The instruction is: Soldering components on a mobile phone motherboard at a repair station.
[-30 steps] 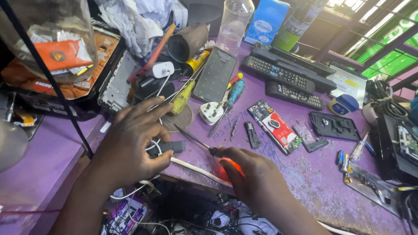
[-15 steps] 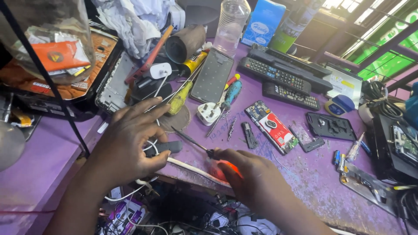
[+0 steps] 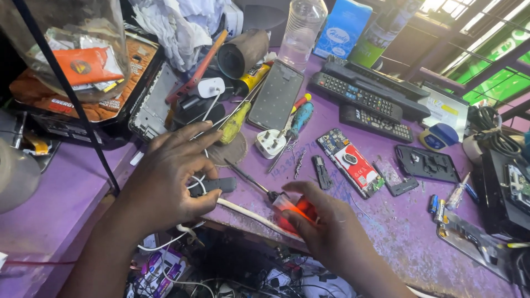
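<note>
My left hand (image 3: 168,176) rests on the purple bench (image 3: 381,221) and pinches a small black part (image 3: 212,185) with a white cable (image 3: 243,212) running from it. My right hand (image 3: 331,232) holds a screwdriver with a clear red handle (image 3: 292,212); its metal shaft (image 3: 248,177) points up-left toward the black part, the tip just above it. The two hands sit close together at the bench's front edge.
An opened phone (image 3: 353,163) with a red battery, a black phone back (image 3: 428,164), a white plug (image 3: 270,143), several screwdrivers (image 3: 298,118), two remotes (image 3: 359,99), a dark phone (image 3: 276,94), a plastic bottle (image 3: 301,33) and small batteries (image 3: 436,207) litter the bench. Tangled wires lie below the front edge.
The view has shifted slightly. My right hand has turned the red-handled screwdriver a little; its tip stays by the black part under my left fingers.
</note>
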